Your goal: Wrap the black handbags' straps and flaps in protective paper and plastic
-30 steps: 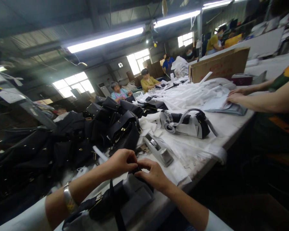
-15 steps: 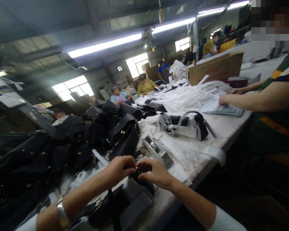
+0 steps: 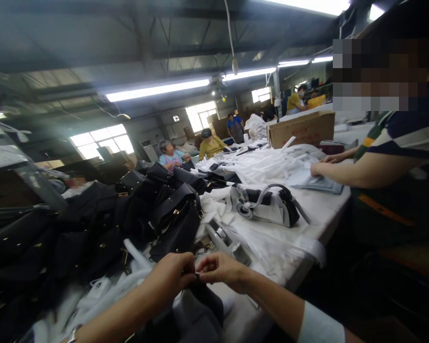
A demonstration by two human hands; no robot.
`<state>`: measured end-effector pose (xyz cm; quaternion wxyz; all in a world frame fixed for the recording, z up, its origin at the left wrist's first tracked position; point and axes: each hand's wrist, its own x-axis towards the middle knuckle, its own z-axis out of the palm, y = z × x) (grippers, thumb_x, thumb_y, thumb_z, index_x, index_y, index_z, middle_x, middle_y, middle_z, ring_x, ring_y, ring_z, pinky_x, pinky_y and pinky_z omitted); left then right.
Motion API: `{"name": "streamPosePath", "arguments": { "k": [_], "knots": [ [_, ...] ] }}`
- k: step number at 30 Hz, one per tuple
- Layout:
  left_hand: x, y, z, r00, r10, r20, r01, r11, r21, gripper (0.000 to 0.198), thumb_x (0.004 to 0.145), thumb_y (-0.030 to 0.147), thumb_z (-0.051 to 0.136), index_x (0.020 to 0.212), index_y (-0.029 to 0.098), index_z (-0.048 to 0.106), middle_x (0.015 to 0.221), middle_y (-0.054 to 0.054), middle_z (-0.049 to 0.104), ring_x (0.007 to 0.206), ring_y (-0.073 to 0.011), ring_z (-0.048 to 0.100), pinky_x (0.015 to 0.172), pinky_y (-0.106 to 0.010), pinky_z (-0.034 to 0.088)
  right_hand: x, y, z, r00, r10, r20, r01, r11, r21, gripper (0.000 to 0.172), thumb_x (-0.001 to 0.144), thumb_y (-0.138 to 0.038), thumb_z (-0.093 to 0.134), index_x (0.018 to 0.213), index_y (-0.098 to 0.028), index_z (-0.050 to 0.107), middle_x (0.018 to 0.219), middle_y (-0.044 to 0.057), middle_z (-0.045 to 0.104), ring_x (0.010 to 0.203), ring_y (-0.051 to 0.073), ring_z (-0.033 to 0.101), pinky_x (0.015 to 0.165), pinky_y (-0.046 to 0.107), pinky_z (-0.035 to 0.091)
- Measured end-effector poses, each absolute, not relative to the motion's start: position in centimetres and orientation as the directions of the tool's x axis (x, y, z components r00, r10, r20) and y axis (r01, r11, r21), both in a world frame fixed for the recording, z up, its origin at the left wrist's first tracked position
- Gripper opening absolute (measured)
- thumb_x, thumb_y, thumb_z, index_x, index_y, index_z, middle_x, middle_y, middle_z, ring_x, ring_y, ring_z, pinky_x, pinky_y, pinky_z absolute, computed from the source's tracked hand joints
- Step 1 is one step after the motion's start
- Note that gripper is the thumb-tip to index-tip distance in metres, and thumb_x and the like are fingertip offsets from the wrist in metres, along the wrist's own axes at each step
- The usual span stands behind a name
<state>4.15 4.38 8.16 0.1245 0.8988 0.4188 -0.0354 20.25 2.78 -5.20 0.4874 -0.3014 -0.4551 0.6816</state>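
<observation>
A black handbag (image 3: 209, 300), its side partly covered by pale wrapping, is close in front of me at the bottom of the view. My left hand (image 3: 178, 272) pinches the bag's upper edge, fingers and thumb pressed together. From the other side, my right hand (image 3: 221, 270) also closes on that spot, fingertips almost meeting those of the left. The small part between them, perhaps a strap end or fitting, is too small to make out. Just beyond my hands stands a grey tape dispenser (image 3: 226, 238).
Black bags (image 3: 175, 219) are heaped to the left. Another handbag (image 3: 271, 205), partly wrapped, lies farther along the table (image 3: 316, 216). White padding strips (image 3: 257, 166) and a cardboard box (image 3: 300, 129) are behind. A co-worker's arms (image 3: 350, 166) reach in from the right over flat sheets.
The view has tilted up and turned slightly right, so the scene sits lower and more to the left. Both hands stay pinched at the bag's top, fingertips a little straighter.
</observation>
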Motion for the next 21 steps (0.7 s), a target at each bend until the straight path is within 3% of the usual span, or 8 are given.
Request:
{"name": "streamPosePath", "arguments": {
  "k": [6, 12, 17, 21],
  "knots": [
    [4.2, 3.6, 7.1, 0.664, 0.739, -0.118, 0.745, -0.638, 0.195, 0.021, 0.071, 0.033, 0.072, 0.088, 0.022, 0.066, 0.093, -0.003, 0.069, 0.087, -0.0205, 0.063, 0.072, -0.027, 0.041, 20.1, 2.6, -4.6, -0.291, 0.948, 0.133, -0.376, 0.015, -0.927, 0.050, 0.052, -0.036, 0.091, 0.090, -0.014, 0.066, 0.079, 0.000, 0.067, 0.072, 0.011, 0.060, 0.070, 0.025, 0.045],
    [4.9, 2.7, 6.3, 0.685, 0.722, -0.103, 0.728, -0.684, 0.048, 0.015, 0.074, 0.029, 0.061, 0.088, 0.026, 0.067, 0.092, -0.002, 0.069, 0.088, -0.0230, 0.065, 0.068, -0.029, 0.040, 20.8, 2.4, -4.4, -0.325, 0.935, 0.142, -0.264, 0.055, -0.963, 0.051, 0.060, -0.030, 0.085, 0.100, -0.018, 0.055, 0.072, -0.004, 0.064, 0.062, 0.010, 0.057, 0.062, 0.024, 0.044],
    [4.5, 2.6, 6.2, 0.685, 0.724, -0.084, 0.727, -0.686, 0.018, 0.012, 0.074, 0.030, 0.060, 0.083, 0.024, 0.064, 0.090, -0.003, 0.069, 0.086, -0.0239, 0.065, 0.065, -0.030, 0.038, 21.8, 1.6, -4.8, -0.336, 0.935, 0.111, -0.046, 0.101, -0.994, 0.035, 0.069, -0.014, 0.073, 0.100, -0.019, 0.057, 0.074, -0.002, 0.065, 0.062, 0.012, 0.058, 0.060, 0.023, 0.045],
    [4.2, 2.8, 6.1, 0.680, 0.728, -0.080, 0.732, -0.680, 0.035, 0.011, 0.074, 0.031, 0.062, 0.083, 0.024, 0.062, 0.089, -0.003, 0.067, 0.078, -0.0213, 0.062, 0.062, -0.029, 0.034, 23.4, 0.0, -5.6, -0.250, 0.965, 0.084, 0.202, 0.136, -0.970, 0.025, 0.074, -0.006, 0.064, 0.095, -0.019, 0.065, 0.076, -0.001, 0.067, 0.071, 0.015, 0.062, 0.068, 0.025, 0.046]
  ]
}}
